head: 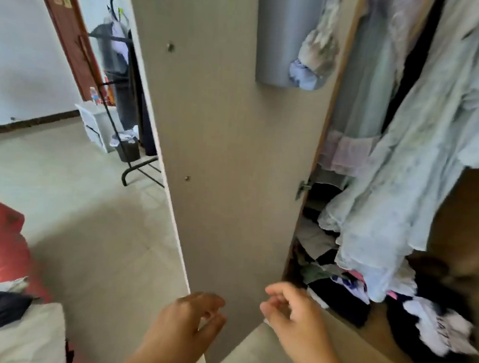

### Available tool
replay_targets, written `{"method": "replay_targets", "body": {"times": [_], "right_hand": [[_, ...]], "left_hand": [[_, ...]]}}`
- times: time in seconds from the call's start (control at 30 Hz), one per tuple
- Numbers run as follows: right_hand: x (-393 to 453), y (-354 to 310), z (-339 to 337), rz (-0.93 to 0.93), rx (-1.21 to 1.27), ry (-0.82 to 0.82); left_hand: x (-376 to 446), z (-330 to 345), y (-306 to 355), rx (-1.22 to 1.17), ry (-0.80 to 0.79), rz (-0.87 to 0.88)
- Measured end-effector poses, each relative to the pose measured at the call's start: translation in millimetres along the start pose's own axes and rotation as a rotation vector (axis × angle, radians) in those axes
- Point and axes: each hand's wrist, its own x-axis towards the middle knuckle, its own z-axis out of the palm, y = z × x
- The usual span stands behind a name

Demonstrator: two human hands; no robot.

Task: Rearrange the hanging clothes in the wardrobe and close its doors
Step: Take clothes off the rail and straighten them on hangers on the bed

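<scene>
Left hand (193, 318) at door (234, 153) edge, right hand (292, 310) beside — fingers loose

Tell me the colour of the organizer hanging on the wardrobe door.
Grey organizer; the head view shows it.

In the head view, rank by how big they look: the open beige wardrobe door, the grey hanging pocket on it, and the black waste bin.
1. Open beige wardrobe door
2. Grey hanging pocket
3. Black waste bin, though it stands farther away, so its true size is unsure.
</scene>
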Motion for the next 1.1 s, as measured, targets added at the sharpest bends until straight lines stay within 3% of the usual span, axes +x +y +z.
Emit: {"method": "replay_targets", "body": {"times": [0.2,0.47,0.8,1.1], "right_hand": [[-20,36,-81,0.087,-0.046,0.225],[-15,52,-188,0.149,-0.112,0.519],[84,13,-352,-0.003,-0.245,0.855],[158,-58,-482,-0.219,-0.332,1.101]], "left_hand": [[53,39,87,0.008,-0.11,0.272],[133,77,198,-0.236,-0.233,0.478],[289,62,360,-0.372,-0.135,0.797],[374,-17,478,-0.498,0.148,1.024]]}}
